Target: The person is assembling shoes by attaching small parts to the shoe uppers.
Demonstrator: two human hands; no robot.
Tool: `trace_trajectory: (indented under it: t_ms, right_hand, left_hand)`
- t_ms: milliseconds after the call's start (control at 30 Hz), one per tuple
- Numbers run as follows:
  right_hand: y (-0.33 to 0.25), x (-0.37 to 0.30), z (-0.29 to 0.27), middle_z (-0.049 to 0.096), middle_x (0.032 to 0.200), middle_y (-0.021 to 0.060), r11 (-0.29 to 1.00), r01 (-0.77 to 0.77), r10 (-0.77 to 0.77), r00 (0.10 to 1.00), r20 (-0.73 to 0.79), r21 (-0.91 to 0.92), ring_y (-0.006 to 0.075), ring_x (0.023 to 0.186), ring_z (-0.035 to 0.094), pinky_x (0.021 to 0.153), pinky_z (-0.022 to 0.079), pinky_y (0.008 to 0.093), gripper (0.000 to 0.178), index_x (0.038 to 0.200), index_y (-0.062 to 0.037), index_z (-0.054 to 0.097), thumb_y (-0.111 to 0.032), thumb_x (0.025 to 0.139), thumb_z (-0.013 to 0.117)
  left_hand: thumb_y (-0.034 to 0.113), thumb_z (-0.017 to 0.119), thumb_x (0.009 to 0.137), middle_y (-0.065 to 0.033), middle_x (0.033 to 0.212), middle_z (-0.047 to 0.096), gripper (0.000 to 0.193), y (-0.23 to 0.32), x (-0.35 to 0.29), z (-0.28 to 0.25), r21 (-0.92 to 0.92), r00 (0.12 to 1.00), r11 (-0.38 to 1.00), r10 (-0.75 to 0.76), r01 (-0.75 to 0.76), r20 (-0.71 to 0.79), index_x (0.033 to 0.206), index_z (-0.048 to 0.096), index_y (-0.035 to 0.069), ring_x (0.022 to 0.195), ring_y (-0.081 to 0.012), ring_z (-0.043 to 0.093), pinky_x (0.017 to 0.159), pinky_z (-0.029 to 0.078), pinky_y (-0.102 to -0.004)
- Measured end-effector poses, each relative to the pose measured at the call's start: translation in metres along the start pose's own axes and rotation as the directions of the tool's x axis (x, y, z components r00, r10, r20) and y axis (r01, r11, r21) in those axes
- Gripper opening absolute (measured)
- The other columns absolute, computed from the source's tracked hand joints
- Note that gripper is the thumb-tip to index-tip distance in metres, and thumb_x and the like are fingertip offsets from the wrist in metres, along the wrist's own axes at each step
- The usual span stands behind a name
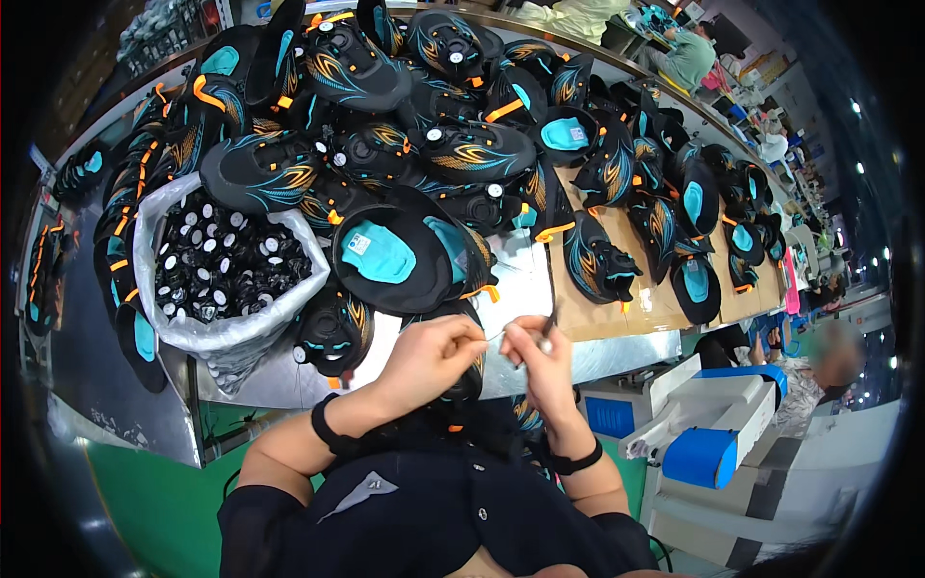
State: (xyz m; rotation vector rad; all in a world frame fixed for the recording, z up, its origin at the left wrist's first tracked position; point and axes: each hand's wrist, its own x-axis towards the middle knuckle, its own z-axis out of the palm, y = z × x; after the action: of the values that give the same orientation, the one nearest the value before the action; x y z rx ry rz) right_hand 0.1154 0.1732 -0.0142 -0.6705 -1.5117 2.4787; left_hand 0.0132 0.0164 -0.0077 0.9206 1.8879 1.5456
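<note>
Close together above the table's near edge, both my hands are pinched. My left hand point(432, 354) has thumb and fingertips pressed together; whatever is between them is too small to name, though a faint thin line shows near the tips. A thin dark pointed tool point(552, 323) sticks up from the closed fingers of my right hand point(541, 364). Under and behind my hands is a black shoe upper point(466, 383), partly hidden by them. Just beyond lies a larger black shoe upper point(409, 217) with a turquoise insole and an orange pull tab.
Left of my hands stands a white plastic bag point(231, 337) full of small black dial parts with white discs. Black, orange and blue shoe uppers point(352, 72) are heaped across the metal table point(525, 279). Cardboard point(660, 308) lies at right, near a white-and-blue machine point(708, 424). Other people sit farther right.
</note>
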Motion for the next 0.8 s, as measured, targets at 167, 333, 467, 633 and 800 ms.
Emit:
trace_trajectory:
  t_ms: [167,333,467,633,800]
  right_hand:
    - [-0.026,-0.012,0.002,0.063,0.078,0.0119,-0.054,0.613,-0.632,0.590,0.503,-0.788,0.0247,0.064,0.060,0.058,0.047,0.0305,0.021,0.096,0.0006,0.063,0.008,0.076,0.064]
    - [-0.005,-0.012,-0.001,0.065,0.085,0.0095,0.574,0.524,-0.485,0.837,0.254,-0.629,0.0142,0.064,0.058,0.060,0.046,0.0255,0.011,0.093,0.0005,0.061,0.005,0.083,0.062]
    - [0.006,-0.020,0.001,0.065,0.085,0.0084,0.958,0.245,-0.201,0.945,0.259,-0.150,0.0104,0.068,0.058,0.062,0.046,0.0229,0.006,0.093,0.0017,0.056,0.002,0.088,0.059]
    - [-0.009,-0.022,0.002,0.063,0.081,0.0074,0.780,0.324,-0.246,0.945,0.214,-0.535,0.0123,0.068,0.057,0.063,0.046,0.0251,0.008,0.090,0.0004,0.056,-0.002,0.086,0.063]
    - [-0.036,-0.023,0.012,0.057,0.078,0.0094,-0.283,0.453,-0.179,0.841,0.510,-0.846,0.0215,0.071,0.055,0.064,0.044,0.0313,0.024,0.091,-0.0035,0.064,-0.011,0.071,0.076]
  left_hand:
    - [0.008,0.065,0.087,0.0046,0.071,0.057,0.009,0.002,-0.003,-0.006,-0.198,0.982,0.962,-0.173,0.186,0.082,0.090,0.065,0.000,0.056,0.0006,0.044,0.049,0.033,-0.0169]
    - [0.006,0.065,0.087,-0.0051,0.076,0.066,0.014,0.000,-0.004,-0.009,-0.517,0.947,0.794,-0.244,0.318,0.209,0.098,0.069,-0.001,0.055,-0.0039,0.052,0.048,0.033,-0.0171]
    - [0.003,0.065,0.086,-0.0087,0.080,0.067,0.014,-0.011,-0.007,-0.012,-0.661,0.941,0.671,-0.213,0.336,0.261,0.097,0.069,-0.003,0.061,-0.0068,0.057,0.049,0.035,-0.0166]
    - [0.005,0.064,0.087,-0.0053,0.079,0.064,0.009,-0.011,-0.014,-0.006,-0.644,0.969,0.725,-0.204,0.246,0.141,0.093,0.066,-0.002,0.060,-0.0058,0.055,0.053,0.039,-0.0180]
    - [0.011,0.064,0.088,-0.0011,0.075,0.060,0.010,-0.019,-0.010,-0.011,-0.632,0.962,0.725,-0.216,0.273,0.169,0.089,0.063,0.001,0.060,-0.0047,0.053,0.056,0.040,-0.0179]
